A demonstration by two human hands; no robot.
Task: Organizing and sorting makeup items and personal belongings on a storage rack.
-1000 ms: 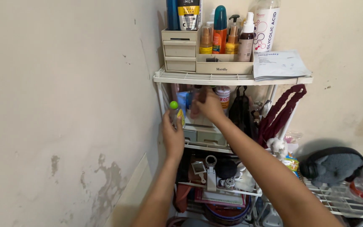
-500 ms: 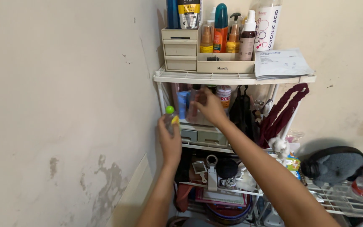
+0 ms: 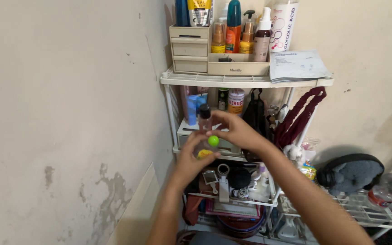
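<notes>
Hands meet in front of the white wire shelf rack (image 3: 246, 81) that stands in the corner of the room. Our left hand (image 3: 191, 161) is closed around a small bottle with a green cap (image 3: 213, 141) and a yellow label, tilted so that the round cap points up and toward the right. Our right hand (image 3: 237, 131) grips a clear bottle with a black cap (image 3: 203, 117), held upright just above the green-capped one; the two bottles are very near each other, and we cannot tell whether they touch. Both bottles are out in front of the rack's second tier, level with the small cream drawers there.

On the top tier we see a cream drawer organiser (image 3: 190, 49) at the left, and beside it a tray of toiletry bottles (image 3: 239, 31) in orange, teal, brown and white. A flat pale sachet (image 3: 296, 66) lies at the right end of that tier. Dark maroon straps (image 3: 302, 113) hang from the rack's right side. Lower down, a tier holds small clutter, among it a little hand mirror (image 3: 213, 178). To the right, a grey soft toy (image 3: 352, 174) lies on a low wire rack (image 3: 368, 215), with a plastic bottle with a red cap (image 3: 386, 190) next to it.
</notes>
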